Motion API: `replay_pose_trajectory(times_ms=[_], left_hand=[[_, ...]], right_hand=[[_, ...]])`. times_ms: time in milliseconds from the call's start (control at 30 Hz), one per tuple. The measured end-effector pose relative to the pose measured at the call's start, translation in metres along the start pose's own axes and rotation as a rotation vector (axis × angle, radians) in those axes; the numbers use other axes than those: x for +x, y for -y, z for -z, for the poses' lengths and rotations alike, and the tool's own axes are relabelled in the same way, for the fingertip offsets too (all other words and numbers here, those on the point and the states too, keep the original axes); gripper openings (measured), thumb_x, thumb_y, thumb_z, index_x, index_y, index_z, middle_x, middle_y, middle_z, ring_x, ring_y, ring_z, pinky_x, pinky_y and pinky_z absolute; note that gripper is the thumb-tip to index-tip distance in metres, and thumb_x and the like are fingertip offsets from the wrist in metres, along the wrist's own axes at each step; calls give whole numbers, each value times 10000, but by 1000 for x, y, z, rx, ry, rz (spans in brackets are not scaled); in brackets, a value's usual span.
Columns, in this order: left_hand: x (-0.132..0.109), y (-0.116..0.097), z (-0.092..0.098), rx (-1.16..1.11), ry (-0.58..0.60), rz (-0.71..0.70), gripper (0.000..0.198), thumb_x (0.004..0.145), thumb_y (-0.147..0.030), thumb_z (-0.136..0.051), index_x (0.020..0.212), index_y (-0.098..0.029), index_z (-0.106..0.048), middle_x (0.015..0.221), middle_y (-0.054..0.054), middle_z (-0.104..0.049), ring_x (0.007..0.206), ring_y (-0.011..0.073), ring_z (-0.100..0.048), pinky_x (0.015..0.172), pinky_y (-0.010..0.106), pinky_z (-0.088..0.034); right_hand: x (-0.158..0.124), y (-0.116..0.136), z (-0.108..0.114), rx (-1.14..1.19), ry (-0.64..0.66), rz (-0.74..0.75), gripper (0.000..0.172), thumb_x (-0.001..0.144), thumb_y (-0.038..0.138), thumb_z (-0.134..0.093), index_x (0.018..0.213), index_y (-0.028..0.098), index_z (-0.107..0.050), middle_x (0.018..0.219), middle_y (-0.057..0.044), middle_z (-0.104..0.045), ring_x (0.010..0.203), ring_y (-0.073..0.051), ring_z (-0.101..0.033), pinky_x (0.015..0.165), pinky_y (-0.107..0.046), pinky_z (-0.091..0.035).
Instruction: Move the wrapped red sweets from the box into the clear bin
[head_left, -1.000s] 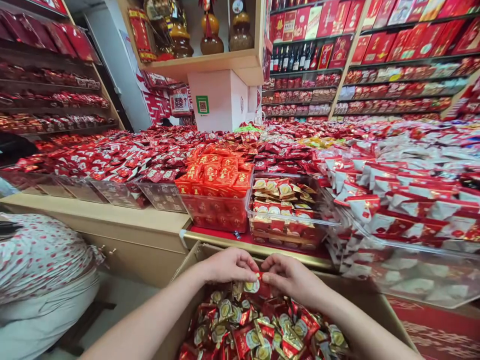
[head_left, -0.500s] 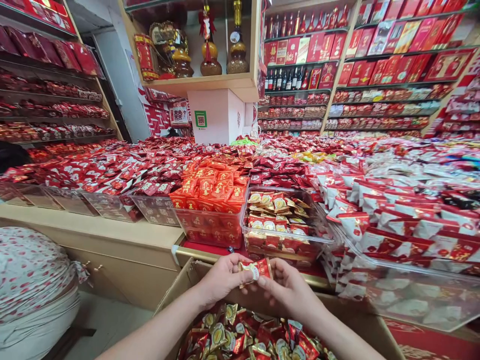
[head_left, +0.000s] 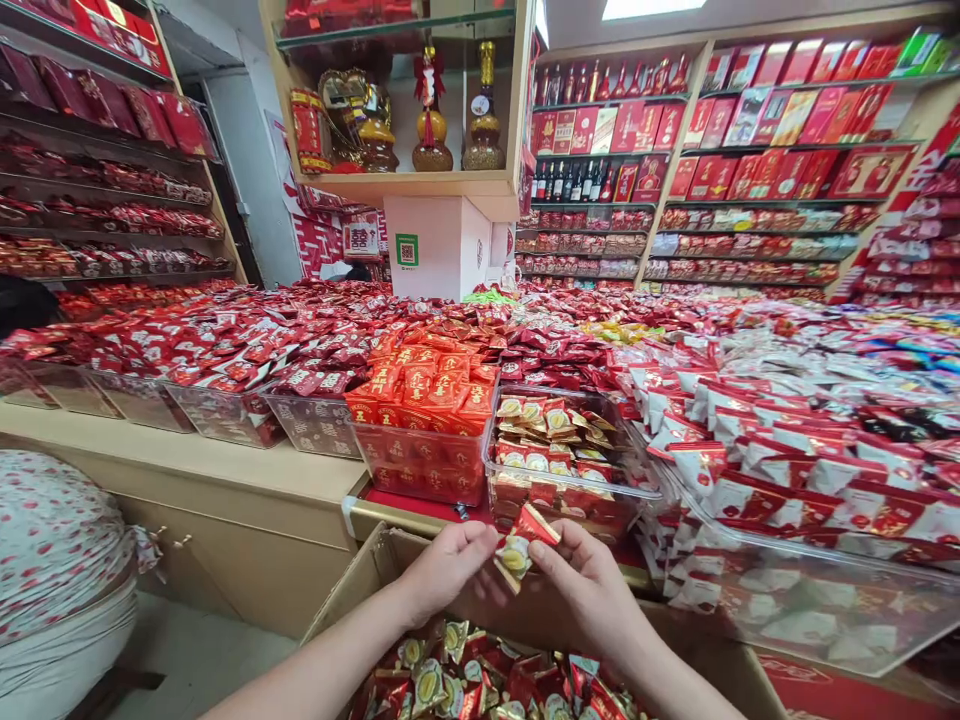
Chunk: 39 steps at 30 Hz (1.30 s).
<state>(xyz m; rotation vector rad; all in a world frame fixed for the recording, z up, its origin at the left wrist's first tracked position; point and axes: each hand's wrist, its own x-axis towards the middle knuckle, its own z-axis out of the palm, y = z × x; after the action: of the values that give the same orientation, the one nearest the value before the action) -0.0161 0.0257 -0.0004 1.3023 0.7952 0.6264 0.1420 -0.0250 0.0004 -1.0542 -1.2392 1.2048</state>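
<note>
A small red and gold wrapped candy packet [head_left: 517, 553] with a round yellowish picture is held in my right hand [head_left: 581, 575], its thumb pressed on the front. My left hand [head_left: 450, 570] is just left of the packet, thumb apart from the fingers. Its fingertips are blurred and partly behind the packet, so I cannot tell whether they touch it. Below both hands, an open cardboard box [head_left: 337, 595] holds many similar packets [head_left: 465, 670]. Just beyond my hands stands a clear plastic bin [head_left: 577, 482] with rows of packets of the same look.
Left of that bin stands a bin of orange-red packets [head_left: 420, 420]; to its right, a large bin of red and white packets [head_left: 810, 580]. A wooden counter [head_left: 225, 475] runs left. A person in a spotted garment [head_left: 60, 545] is at the left edge. Stocked shelves [head_left: 607, 180] line the back.
The packet has turned from lying level to slanting in my right hand. My left thumb has come off its front. The view has tilted up a little.
</note>
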Motion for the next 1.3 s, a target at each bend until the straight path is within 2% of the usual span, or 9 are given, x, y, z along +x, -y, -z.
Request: replay_pose_trajectory(times_ms=[100,233,333,433,567,833,1000,1100,1300], left_hand=[[4,1,7,-59,-33,49,424,730,-550,-386,735,-133,-463,665,69,-635,519,129,-590,443,191,-341],[6,5,11,-34,-7,53,339,715,-480,-469,728,-143,-433,670,55,-635,523,126,-594,460,191,-341],[5,11,11,23,21,10,316,719,-455,-482,727,-143,-431,667,45,-635,531,125,-597,471,195,-344],[5,15,13,49,60,-11,314,729,-452,-469,735,-140,-438,665,41,-634,537,123,-598,475,194,-344],[7,18,16,77,89,-23,317,724,-455,-471,729,-139,-439,655,39,-631,538,124,-600,459,185,-325],[8,19,18,59,127,7,326,708,-461,-481,726,-139,-434,651,40,-627,521,124,-592,462,194,-341],[9,16,19,57,147,8,307,723,-441,-479,732,-136,-438,665,45,-630,550,124,-600,472,190,-354],[9,14,19,58,162,11,286,733,-417,-478,735,-133,-441,673,49,-631,561,127,-607,480,192,-367],[9,12,19,41,168,12,290,728,-416,-489,734,-130,-440,672,56,-633,563,134,-610,485,198,-384]], right_hand=[[5,31,10,-162,-166,201,215,748,385,-503,787,176,-467,725,-15,-538,643,-125,-510,587,-244,-444],[43,74,27,-354,-304,391,199,735,339,-522,838,184,-453,762,-22,-564,667,-131,-538,596,-249,-450],[83,80,30,-431,-235,187,174,721,285,-526,813,181,-422,708,-13,-564,625,-127,-549,549,-257,-467],[112,70,24,-487,-141,-61,134,705,219,-532,747,169,-415,559,22,-516,497,-110,-524,444,-246,-457],[129,55,16,-549,-120,-155,130,703,183,-536,750,161,-416,489,46,-482,428,-88,-496,409,-226,-439],[132,52,18,-876,-123,-189,252,661,271,-590,845,157,-460,535,12,-571,490,-117,-554,446,-202,-397],[124,63,16,-1068,-104,-208,371,507,360,-687,757,159,-499,641,-34,-598,603,-175,-569,467,-230,-369],[128,61,15,-1094,-90,-226,412,500,343,-689,808,157,-489,684,-33,-613,592,-159,-569,464,-223,-376],[139,52,10,-1115,-42,-213,218,625,219,-591,806,152,-489,631,-4,-621,489,-91,-555,471,-187,-398]])
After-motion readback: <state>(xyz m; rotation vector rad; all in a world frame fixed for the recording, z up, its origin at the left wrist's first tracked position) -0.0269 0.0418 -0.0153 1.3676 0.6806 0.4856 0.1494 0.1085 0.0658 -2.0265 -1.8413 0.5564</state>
